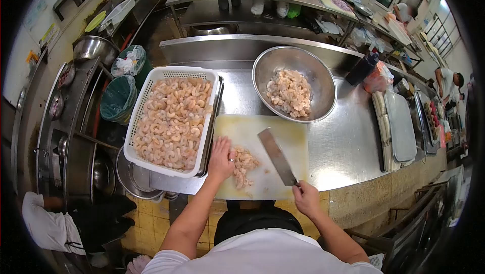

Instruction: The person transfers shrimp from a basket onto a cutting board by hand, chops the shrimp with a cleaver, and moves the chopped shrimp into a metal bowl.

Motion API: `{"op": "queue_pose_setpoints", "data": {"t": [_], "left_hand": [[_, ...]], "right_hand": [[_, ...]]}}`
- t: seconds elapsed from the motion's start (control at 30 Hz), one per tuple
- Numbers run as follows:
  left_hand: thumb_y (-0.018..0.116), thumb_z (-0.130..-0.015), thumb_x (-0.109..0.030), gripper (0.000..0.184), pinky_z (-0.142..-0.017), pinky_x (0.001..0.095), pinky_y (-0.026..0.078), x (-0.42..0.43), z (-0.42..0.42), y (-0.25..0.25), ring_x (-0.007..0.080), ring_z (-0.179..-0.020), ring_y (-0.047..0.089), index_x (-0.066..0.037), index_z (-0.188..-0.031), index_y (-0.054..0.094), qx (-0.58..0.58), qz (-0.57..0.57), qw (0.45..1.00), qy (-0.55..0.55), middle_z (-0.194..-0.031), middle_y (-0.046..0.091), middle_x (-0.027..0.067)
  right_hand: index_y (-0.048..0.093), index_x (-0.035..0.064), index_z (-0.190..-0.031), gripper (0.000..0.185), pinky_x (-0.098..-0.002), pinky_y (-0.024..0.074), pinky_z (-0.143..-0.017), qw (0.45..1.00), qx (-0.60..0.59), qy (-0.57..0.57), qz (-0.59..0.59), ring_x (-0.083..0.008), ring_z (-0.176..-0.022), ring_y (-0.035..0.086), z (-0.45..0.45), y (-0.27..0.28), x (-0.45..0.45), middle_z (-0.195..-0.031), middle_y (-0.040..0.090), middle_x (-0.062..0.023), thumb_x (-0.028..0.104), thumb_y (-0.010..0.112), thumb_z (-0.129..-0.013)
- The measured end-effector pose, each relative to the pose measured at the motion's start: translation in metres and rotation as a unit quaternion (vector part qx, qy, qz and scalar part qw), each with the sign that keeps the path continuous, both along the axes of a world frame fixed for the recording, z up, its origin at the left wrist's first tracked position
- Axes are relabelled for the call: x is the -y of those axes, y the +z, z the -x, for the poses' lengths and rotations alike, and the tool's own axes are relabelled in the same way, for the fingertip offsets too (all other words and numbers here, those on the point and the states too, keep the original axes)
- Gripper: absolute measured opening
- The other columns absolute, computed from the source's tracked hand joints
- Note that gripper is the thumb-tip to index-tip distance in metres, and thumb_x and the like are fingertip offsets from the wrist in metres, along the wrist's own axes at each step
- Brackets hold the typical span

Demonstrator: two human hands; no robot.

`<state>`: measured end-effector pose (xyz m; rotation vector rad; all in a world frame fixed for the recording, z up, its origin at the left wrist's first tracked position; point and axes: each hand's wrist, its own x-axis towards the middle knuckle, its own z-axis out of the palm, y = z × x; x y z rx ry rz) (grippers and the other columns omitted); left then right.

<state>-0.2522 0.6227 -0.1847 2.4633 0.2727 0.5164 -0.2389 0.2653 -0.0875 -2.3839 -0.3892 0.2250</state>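
My right hand [306, 198] grips the handle of a cleaver [278, 156], its broad blade slanting up and left above the right half of the white cutting board [290, 127]. Beside a small heap of chopped shrimp [245, 163] on the board, my left hand [221, 158] lies with its fingers stretched out and a ring on one of them. Peeled shrimp [174, 117] fill a white perforated basket [132, 140] to the left. Behind the board, a steel bowl [323, 79] holds more chopped shrimp [290, 92].
A dark bottle [362, 67] stands right of the bowl, and lidded trays [400, 125] lie at the counter's right end. Green bins [118, 99] are on the floor at left. A raised steel backsplash [217, 46] edges the counter. Other people [50, 223] are at lower left and far right.
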Motion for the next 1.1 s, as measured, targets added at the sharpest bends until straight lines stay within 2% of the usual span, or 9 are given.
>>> {"op": "queue_pose_setpoints", "data": {"t": [0.07, 0.17, 0.2, 0.3, 0.43, 0.7, 1.03, 1.07, 1.1], "left_hand": [[0.058, -0.104, -0.023, 0.047, -0.128, 0.0520, 0.031, 0.004, -0.001, 0.004, 0.0453, -0.150, 0.043, 0.004, -0.142, 0.059, 0.009, 0.010, 0.999, -0.046, -0.154, 0.054, 0.0257], [0.060, -0.102, -0.025, 0.048, -0.128, 0.0517, 0.031, -0.002, -0.009, 0.004, 0.0447, -0.149, 0.044, 0.004, -0.142, 0.060, 0.012, 0.066, 0.993, -0.101, -0.154, 0.054, 0.0258], [0.061, -0.102, -0.026, 0.049, -0.128, 0.0517, 0.031, -0.007, -0.012, 0.003, 0.0446, -0.150, 0.043, 0.003, -0.141, 0.060, 0.013, 0.067, 0.991, -0.119, -0.155, 0.054, 0.0256], [0.063, -0.101, -0.027, 0.050, -0.128, 0.0513, 0.031, -0.019, -0.017, 0.005, 0.0445, -0.151, 0.042, 0.003, -0.141, 0.061, 0.013, 0.052, 0.986, -0.155, -0.156, 0.053, 0.0254], [0.065, -0.100, -0.030, 0.058, -0.128, 0.0508, 0.030, -0.017, -0.012, 0.017, 0.0450, -0.152, 0.040, 0.005, -0.146, 0.055, -0.005, 0.007, 0.983, -0.182, -0.159, 0.049, 0.0267], [0.065, -0.100, -0.044, 0.077, -0.130, 0.0521, 0.025, -0.017, -0.008, 0.023, 0.0465, -0.154, 0.035, 0.007, -0.153, 0.045, -0.027, -0.004, 0.980, -0.200, -0.163, 0.042, 0.0287], [0.080, -0.086, -0.056, 0.109, -0.130, 0.0542, 0.022, 0.004, 0.015, 0.039, 0.0495, -0.158, 0.025, 0.009, -0.159, 0.032, -0.066, -0.024, 0.983, -0.171, -0.169, 0.028, 0.0309], [0.082, -0.084, -0.056, 0.113, -0.130, 0.0543, 0.022, 0.009, 0.019, 0.040, 0.0498, -0.158, 0.024, 0.008, -0.160, 0.030, -0.072, -0.027, 0.983, -0.166, -0.170, 0.026, 0.0312], [0.084, -0.083, -0.055, 0.114, -0.130, 0.0546, 0.023, 0.013, 0.022, 0.038, 0.0499, -0.157, 0.024, 0.008, -0.160, 0.029, -0.065, -0.024, 0.985, -0.156, -0.169, 0.026, 0.0311]], "right_hand": [[0.068, -0.0043, -0.097, 0.027, -0.0517, 0.0541, -0.070, 0.999, -0.017, -0.049, -0.014, -0.0481, -0.078, 0.069, 0.000, -0.019, 0.019, -0.086, 0.070, -0.0291, 0.023, 0.067, -0.097], [0.061, -0.0034, -0.092, 0.030, -0.0379, 0.0514, -0.050, 0.990, -0.116, -0.069, -0.039, -0.0239, -0.053, 0.064, 0.009, -0.073, 0.051, -0.070, 0.065, -0.0130, 0.024, 0.064, -0.104], [0.056, 0.0019, -0.088, 0.034, -0.0327, 0.0474, -0.042, 0.959, -0.237, -0.127, -0.085, -0.0148, -0.047, 0.058, 0.028, -0.033, 0.028, -0.068, 0.059, -0.0052, 0.029, 0.060, -0.108], [0.055, 0.0039, -0.089, 0.036, -0.0329, 0.0484, -0.042, 0.922, -0.297, -0.182, -0.169, -0.0150, -0.045, 0.055, 0.064, -0.082, 0.027, -0.067, 0.057, -0.0045, 0.032, 0.058, -0.111], [0.053, 0.0060, -0.094, 0.034, -0.0333, 0.0493, -0.043, 0.879, -0.343, -0.249, -0.219, -0.0147, -0.048, 0.056, 0.114, -0.085, -0.016, -0.067, 0.055, -0.0035, 0.035, 0.055, -0.112], [0.053, 0.0068, -0.094, 0.035, -0.0327, 0.0486, -0.043, 0.849, -0.346, -0.296, -0.270, -0.0141, -0.048, 0.055, 0.149, -0.080, -0.061, -0.068, 0.055, -0.0031, 0.036, 0.053, -0.113], [0.056, 0.0028, -0.098, 0.032, -0.0323, 0.0478, -0.041, 0.897, -0.301, -0.218, -0.241, -0.0124, -0.046, 0.056, 0.141, -0.093, -0.143, -0.063, 0.054, -0.0023, 0.030, 0.052, -0.114], [0.062, -0.0024, -0.098, 0.037, -0.0444, 0.0524, -0.050, 0.903, -0.296, -0.219, -0.220, -0.0292, -0.050, 0.066, 0.138, -0.090, -0.152, -0.064, 0.064, -0.0179, 0.031, 0.056, -0.111], [0.062, -0.0029, -0.097, 0.036, -0.0467, 0.0524, -0.052, 0.917, -0.266, -0.201, -0.217, -0.0341, -0.053, 0.067, 0.138, -0.094, -0.159, -0.066, 0.065, -0.0208, 0.030, 0.056, -0.110]]}}
